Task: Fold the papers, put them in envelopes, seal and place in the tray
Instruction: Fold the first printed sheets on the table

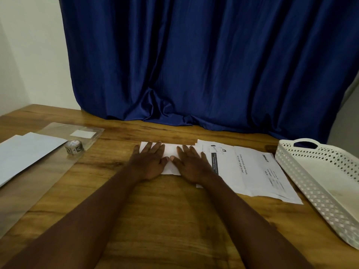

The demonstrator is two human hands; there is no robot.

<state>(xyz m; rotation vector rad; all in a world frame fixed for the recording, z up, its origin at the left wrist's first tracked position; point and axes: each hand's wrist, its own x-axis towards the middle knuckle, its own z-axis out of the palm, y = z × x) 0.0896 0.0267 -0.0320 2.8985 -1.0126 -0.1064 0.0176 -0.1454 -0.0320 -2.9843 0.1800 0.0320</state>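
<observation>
A folded white paper (172, 151) lies flat on the wooden table at the centre. My left hand (150, 161) and my right hand (191, 165) both rest palm down on it, fingers spread, thumbs almost touching. Printed sheets (252, 169) lie in a loose stack just to the right, partly under my right hand. White envelopes (25, 152) lie at the far left. A white perforated tray (318, 183) stands at the right edge and looks to hold nothing.
A roll of patterned tape (74, 147) sits on a clear plastic sleeve (58, 167) beside the envelopes. A dark blue curtain (194, 65) hangs along the back edge of the table (165, 210).
</observation>
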